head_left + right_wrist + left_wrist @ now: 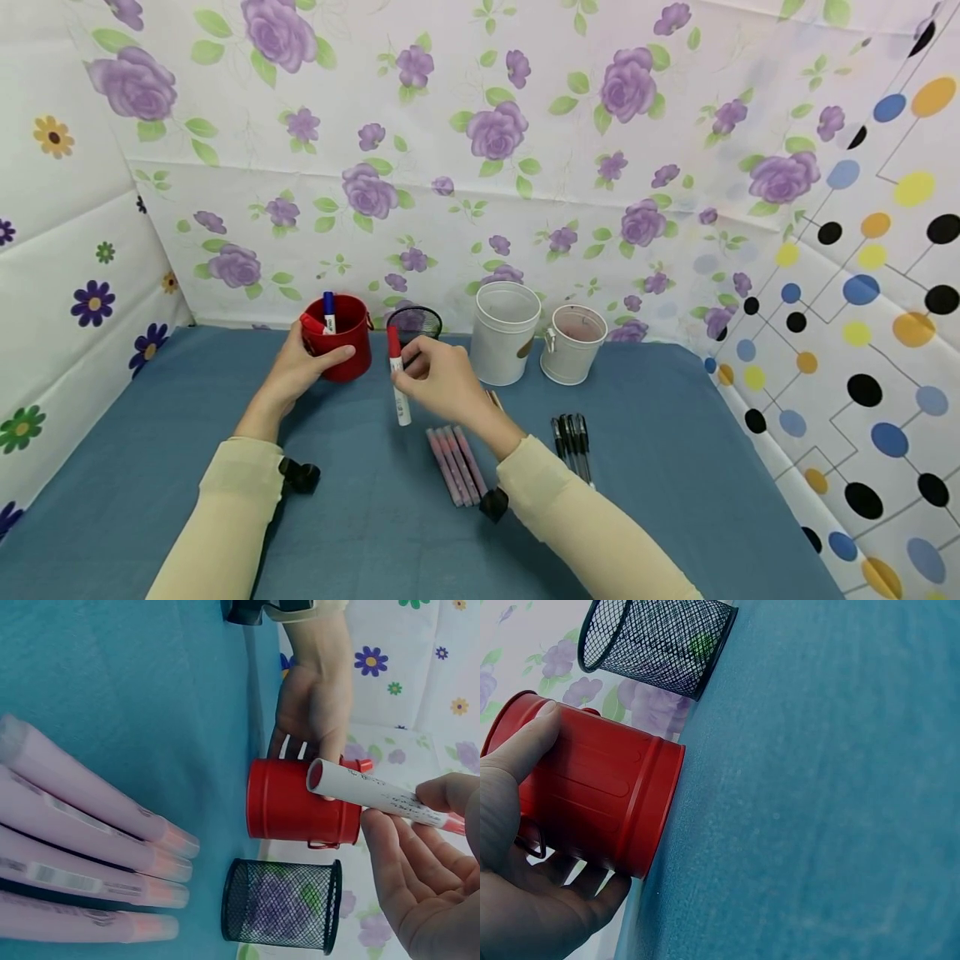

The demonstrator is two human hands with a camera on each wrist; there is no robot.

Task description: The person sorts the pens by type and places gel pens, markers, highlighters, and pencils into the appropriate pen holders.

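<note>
Currently the left hand (300, 367) is wrapped around the red bucket cup (341, 337), thumb laid across its front wall and fingers curled behind it. A blue-capped marker (328, 312) and a red-capped one are seen standing inside the cup. The right hand (438, 379) is raised just beside the cup, to its right; a red-capped white marker (397, 377) is pinched upright between thumb and fingertips, cap uppermost, lower end hanging clear of the blue tablecloth (675, 433).

Behind the right hand, a black mesh pen holder (414, 323) is noted, then a white bucket (504, 332) and a smaller white pail (572, 343) further right. Four pink highlighters (454, 463) lie side by side beneath the right wrist; black pens (572, 437) lie right of that forearm. Open cloth is left in front of both forearms, bounded by floral backdrop behind the cups.
</note>
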